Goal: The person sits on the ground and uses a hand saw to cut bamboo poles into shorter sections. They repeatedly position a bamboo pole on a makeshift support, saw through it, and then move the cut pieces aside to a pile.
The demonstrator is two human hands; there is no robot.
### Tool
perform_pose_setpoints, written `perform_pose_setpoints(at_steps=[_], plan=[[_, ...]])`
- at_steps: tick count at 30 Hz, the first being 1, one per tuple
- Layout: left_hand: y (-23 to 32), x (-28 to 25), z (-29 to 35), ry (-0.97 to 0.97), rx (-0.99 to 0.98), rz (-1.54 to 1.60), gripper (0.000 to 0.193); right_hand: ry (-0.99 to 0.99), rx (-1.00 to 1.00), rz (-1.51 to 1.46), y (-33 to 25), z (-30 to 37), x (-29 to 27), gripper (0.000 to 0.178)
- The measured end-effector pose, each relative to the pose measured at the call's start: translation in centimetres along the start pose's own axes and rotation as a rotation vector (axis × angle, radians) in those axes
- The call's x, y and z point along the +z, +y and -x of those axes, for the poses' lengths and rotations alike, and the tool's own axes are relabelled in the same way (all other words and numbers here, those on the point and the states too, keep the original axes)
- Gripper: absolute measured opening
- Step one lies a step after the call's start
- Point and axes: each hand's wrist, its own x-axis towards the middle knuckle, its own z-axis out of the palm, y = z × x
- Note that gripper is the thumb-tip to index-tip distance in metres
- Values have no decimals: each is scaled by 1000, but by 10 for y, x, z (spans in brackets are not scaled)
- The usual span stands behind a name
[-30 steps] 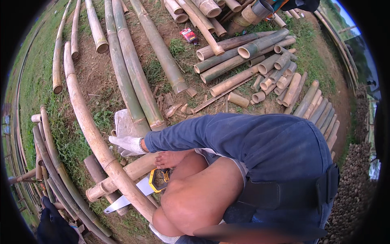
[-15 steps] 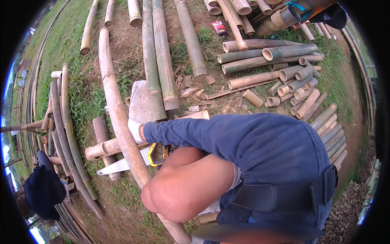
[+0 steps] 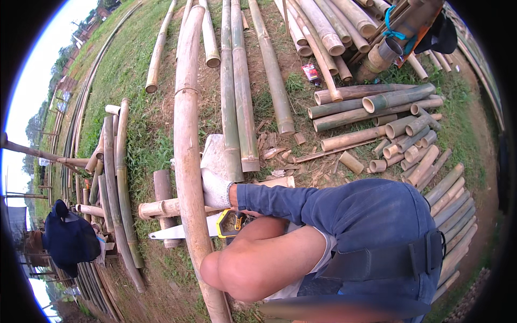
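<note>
A long pale bamboo pole (image 3: pixel 189 140) runs from the top of the picture down past my bare knee. My right hand (image 3: pixel 216 189), in a white glove, is closed against the pole's right side; its fingers are partly hidden behind the pole. Under the pole lies a handsaw, its yellow and black handle (image 3: pixel 219 223) close below my wrist and its blade (image 3: pixel 168 233) sticking out on the left. A shorter bamboo piece (image 3: pixel 159 209) crosses beneath the pole, over a darker log (image 3: pixel 162 185). My left hand is out of sight.
Beyond the glove, a flat stone (image 3: pixel 215 153) lies under greenish bamboo poles (image 3: pixel 245 107). Cut bamboo tubes (image 3: pixel 401 129) are piled on the right, with longer poles (image 3: pixel 344 27) above. More poles (image 3: pixel 123 177) and a dark blue clothed shape (image 3: pixel 70 239) are on the left.
The bamboo pole has shifted up and right in the picture, its far end now higher against the other poles. My gloved hand stays against it. The whole view has shifted too.
</note>
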Motion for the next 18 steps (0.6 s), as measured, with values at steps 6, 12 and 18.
perform_pose_setpoints(at_steps=[6, 12, 18], plan=[[-18, 10, 4, 73, -5, 40, 44, -507, -51, 87, -33, 63, 48, 40], [7, 49, -83, 207, -194, 366, 41, -749, 66, -170, -29, 99, 83, 36], [9, 50, -141, -137, 355, 1204, 46, -911, 225, -299, -14, 114, 74, 33]])
